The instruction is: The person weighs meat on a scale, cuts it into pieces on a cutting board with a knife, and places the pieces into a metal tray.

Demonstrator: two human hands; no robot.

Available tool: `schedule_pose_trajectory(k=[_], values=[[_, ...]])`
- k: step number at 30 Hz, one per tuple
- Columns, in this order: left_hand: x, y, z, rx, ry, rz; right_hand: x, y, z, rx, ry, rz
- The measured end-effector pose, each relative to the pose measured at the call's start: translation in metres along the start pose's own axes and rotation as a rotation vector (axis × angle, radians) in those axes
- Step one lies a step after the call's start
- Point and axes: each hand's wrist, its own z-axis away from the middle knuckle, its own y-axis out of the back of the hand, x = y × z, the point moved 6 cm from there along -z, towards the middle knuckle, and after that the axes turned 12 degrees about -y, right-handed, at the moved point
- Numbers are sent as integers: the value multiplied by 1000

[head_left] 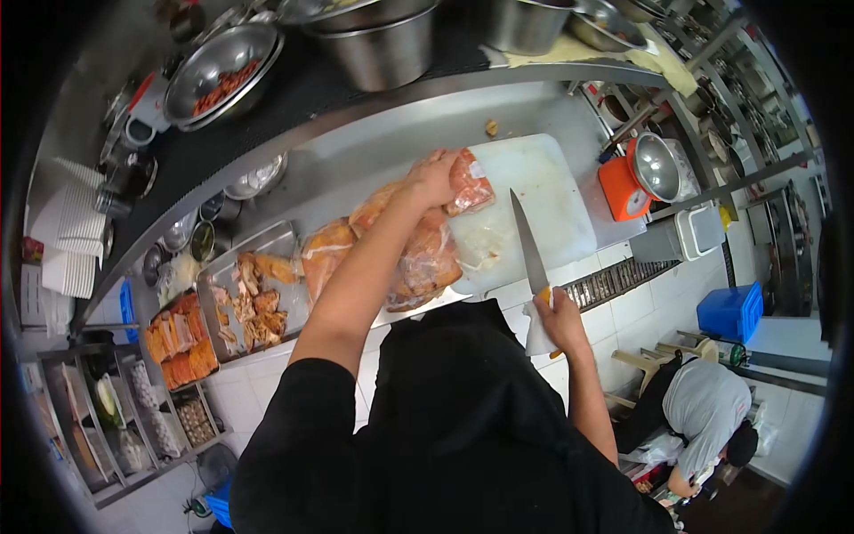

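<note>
My right hand (562,322) is closed around the handle of a large kitchen knife (529,240), whose blade points up and away over the board's near edge. A white cloth (538,334) hangs beside that hand. My left hand (433,178) reaches across and grips a piece of plastic-wrapped meat (470,184) with a small white label; its fingertips are partly hidden. That piece lies on the left part of a white cutting board (556,191). Larger slabs of wrapped meat (422,267) lie left of the board, partly behind my left forearm. Crumpled clear plastic (480,249) sits on the board.
Left stands a metal tray (289,240) of cut meat pieces, beside sliced orange-coloured meat (182,343). An overhead shelf (356,111) carries metal bowls. An orange scale (621,189) stands right. Another person (703,400) bends down at lower right, near a blue bin (729,311).
</note>
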Motion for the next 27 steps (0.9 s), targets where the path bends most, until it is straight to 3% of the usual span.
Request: schedule_pose_trajectory(k=[2,5,8,9,12,15,19,22,27], values=[[-8,-13,-25,-174,127,146,11,7,-4,14,-31,0],[-13,-38,-42,-242,131,14,40,6,-10,47,-50,-51],[36,-39,-19,-396,336,76,57,6,-12,89,-47,-92],[43,-51,-13,-377,316,128,54,9,-11,94,-73,-77],[61,-72,15,-451,501,424,37,19,-6,124,-97,13],[51,-82,23,-286,318,318,3,28,-3,108,-101,103],[76,-42,26,-20,95,80,-35,24,-2,41,-17,273],[86,-44,16,-85,-84,164,-44,18,-3,6,-21,328],[93,-52,13,-198,39,196,-54,21,4,12,-25,309]])
